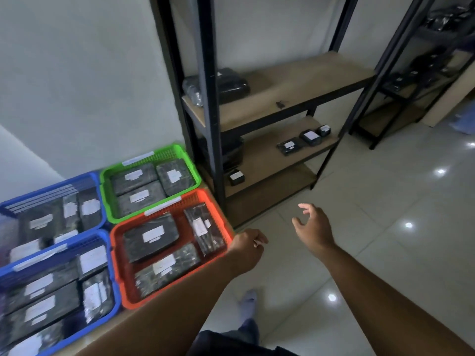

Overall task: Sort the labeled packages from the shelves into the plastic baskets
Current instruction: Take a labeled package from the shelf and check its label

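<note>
Both empty: right hand (312, 227) spreading, left hand (248, 246) seemingly curling loosely; we're reaching for small black labeled packages (289, 146), reading labels first.

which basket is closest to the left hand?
The orange basket: the left hand hovers at its right rim. The green basket and both blue ones sit farther away.

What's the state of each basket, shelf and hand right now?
green basket: three labeled packages inside
orange basket: three packages inside
blue baskets: both packed with packages
upper shelf: black wrapped packages at its left end
middle shelf: three small labeled packages near its right end
left hand: empty, fingers curled
right hand: empty, open
</note>
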The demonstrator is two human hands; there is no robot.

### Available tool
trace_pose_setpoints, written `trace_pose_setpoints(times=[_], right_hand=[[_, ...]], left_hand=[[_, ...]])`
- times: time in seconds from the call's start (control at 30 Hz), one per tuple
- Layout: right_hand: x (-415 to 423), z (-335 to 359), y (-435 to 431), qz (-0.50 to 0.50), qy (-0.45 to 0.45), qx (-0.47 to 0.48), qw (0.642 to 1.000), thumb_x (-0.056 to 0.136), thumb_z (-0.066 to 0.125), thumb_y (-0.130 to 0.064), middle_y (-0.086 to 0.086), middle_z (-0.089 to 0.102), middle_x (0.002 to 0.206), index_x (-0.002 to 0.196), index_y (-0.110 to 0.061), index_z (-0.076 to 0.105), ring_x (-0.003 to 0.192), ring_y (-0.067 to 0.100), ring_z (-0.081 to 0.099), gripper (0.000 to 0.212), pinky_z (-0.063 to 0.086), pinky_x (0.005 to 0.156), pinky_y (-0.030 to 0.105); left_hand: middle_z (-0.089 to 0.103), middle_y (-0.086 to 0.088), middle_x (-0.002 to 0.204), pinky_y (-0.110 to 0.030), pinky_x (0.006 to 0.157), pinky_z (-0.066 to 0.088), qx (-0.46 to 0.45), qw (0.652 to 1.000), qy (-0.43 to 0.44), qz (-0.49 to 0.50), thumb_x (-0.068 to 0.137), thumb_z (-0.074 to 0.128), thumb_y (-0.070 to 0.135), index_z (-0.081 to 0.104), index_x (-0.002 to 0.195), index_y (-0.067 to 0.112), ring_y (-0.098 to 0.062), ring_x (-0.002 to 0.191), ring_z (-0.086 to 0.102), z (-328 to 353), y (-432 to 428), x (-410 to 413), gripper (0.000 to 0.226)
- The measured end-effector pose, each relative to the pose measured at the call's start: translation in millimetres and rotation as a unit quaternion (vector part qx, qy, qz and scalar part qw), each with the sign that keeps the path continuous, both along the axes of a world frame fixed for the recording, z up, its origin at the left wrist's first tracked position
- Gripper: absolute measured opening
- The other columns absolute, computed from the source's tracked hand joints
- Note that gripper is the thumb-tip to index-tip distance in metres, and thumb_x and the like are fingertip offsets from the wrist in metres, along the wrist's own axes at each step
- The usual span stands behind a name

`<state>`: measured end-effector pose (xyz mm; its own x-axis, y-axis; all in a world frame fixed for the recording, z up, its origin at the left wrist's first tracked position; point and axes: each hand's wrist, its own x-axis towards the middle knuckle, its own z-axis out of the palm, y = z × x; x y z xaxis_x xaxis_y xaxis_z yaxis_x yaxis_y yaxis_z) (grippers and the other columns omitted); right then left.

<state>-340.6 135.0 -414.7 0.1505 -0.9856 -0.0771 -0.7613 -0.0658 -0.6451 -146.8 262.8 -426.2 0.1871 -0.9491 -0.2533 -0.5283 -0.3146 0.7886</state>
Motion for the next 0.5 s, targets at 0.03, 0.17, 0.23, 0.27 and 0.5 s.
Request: trace_pose_setpoints(times=[0.03,0.17,0.23,0.27,0.5], right_hand=[[-5,2,-22,0.009,0.009,-0.002,1.0,0.088,0.079,-0.016,0.014,0.066,0.118,0.131,-0.013,0.068,0.11,0.034,0.062,0.044,0.045,0.088,0.034],[-18,13,-106,0.02,0.032,0.009,0.999,0.089,0.077,-0.016,0.011,0.065,0.117,0.131,-0.015,0.068,0.107,0.03,0.062,0.042,0.041,0.083,0.029],[-20,15,-144,0.018,0.026,0.018,0.999,0.091,0.076,-0.015,0.009,0.064,0.118,0.131,-0.016,0.068,0.108,0.028,0.062,0.041,0.04,0.084,0.028],[-20,16,-162,0.018,0.024,0.021,0.999,0.091,0.075,-0.015,0.009,0.064,0.118,0.132,-0.016,0.067,0.109,0.027,0.062,0.041,0.04,0.084,0.027],[-28,0,-263,0.014,0.007,0.043,0.999,0.091,0.076,-0.015,0.009,0.068,0.114,0.129,-0.015,0.069,0.104,0.028,0.067,0.039,0.044,0.083,0.027]], left_hand=[[0.065,0.015,0.084,-0.015,0.069,0.044,0.0,1.0,0.007,-0.002,0.087,0.056,0.005,0.077,0.097,0.022,0.0,0.073,0.06,-2,-25,-4,0.028],[0.07,0.011,0.093,-0.026,0.073,0.053,0.03,0.999,0.022,-0.032,0.091,0.054,0.011,0.076,0.1,0.025,-0.013,0.085,0.067,4,-108,-12,0.027],[0.073,0.005,0.095,-0.031,0.072,0.056,0.039,0.998,0.027,-0.037,0.092,0.054,0.011,0.076,0.101,0.023,-0.017,0.086,0.07,1,-140,-9,0.027],[0.075,0.002,0.095,-0.033,0.07,0.058,0.04,0.998,0.03,-0.034,0.092,0.055,0.012,0.076,0.101,0.023,-0.019,0.084,0.071,-2,-154,-7,0.026],[0.074,0.01,0.096,-0.027,0.072,0.056,0.111,0.993,0.022,-0.019,0.093,0.056,0.018,0.074,0.103,0.032,-0.01,0.08,0.069,-29,-225,-2,0.024]])
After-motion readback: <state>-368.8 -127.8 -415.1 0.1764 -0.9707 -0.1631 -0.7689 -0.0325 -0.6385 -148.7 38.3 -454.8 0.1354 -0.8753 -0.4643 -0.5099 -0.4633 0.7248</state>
